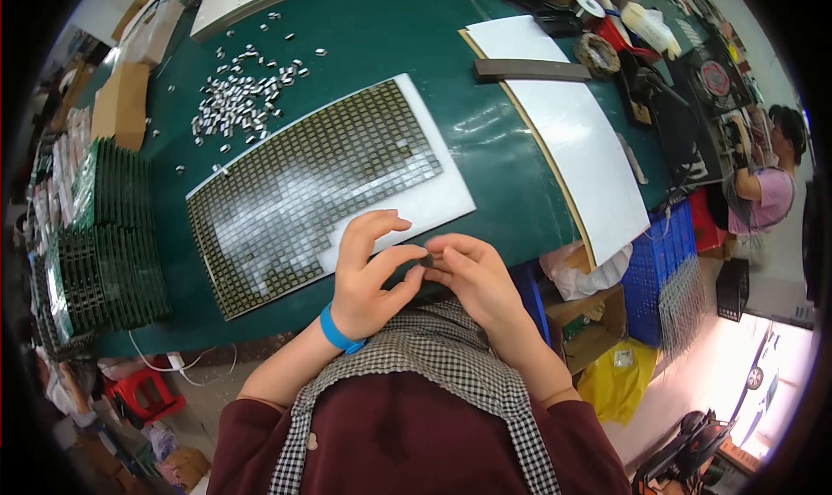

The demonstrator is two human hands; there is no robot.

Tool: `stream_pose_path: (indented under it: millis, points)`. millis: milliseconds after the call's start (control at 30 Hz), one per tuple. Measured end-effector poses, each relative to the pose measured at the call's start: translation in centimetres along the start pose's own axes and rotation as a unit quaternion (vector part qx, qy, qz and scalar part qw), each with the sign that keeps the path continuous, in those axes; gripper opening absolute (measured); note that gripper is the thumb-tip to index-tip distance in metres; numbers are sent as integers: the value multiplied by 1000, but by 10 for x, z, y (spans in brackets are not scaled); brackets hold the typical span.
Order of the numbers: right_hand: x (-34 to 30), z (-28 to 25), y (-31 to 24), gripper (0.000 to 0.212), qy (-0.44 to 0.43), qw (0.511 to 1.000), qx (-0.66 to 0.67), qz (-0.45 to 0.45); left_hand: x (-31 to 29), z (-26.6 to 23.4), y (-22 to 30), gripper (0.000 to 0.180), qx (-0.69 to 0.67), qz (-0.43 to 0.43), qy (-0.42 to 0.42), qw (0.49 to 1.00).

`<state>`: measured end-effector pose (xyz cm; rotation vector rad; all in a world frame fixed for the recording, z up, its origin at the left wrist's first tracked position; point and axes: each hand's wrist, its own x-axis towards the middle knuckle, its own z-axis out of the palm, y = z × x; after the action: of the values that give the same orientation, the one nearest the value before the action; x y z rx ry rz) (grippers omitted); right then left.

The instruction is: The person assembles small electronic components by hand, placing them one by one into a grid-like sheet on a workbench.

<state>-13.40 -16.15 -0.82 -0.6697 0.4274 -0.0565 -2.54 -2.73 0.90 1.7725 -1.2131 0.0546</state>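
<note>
My left hand, with a blue band at the wrist, pinches a small dark piece between thumb and index finger. Its other fingers are raised and curled. The fingertips of my right hand close on the same piece from the other side; its exact kind is too small to tell. Just beyond my hands lies a white board, covered in rows of small square parts with dark and silvery tops. Beyond the board's far left side, many loose silvery metal pieces are scattered on the green table.
Stacked green circuit boards stand at the left, near a cardboard box. On the right, a dark bar lies across a white sheet. A blue crate is beside the table. Another person works at far right.
</note>
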Motion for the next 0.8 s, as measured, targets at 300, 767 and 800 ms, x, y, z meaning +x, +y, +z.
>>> stream_pose_path:
  millis: [300,767,800]
  points:
    - [2,-2,5,20,36,999,-18,-28,-4,-28,1,38,82,-10,-48,995]
    - [11,-9,6,19,77,981,-160,-77,-33,-32,-25,23,589,130,-191,774]
    - [9,-9,8,19,69,981,-163,-84,-32,-34,-23,20,593,148,-199,766]
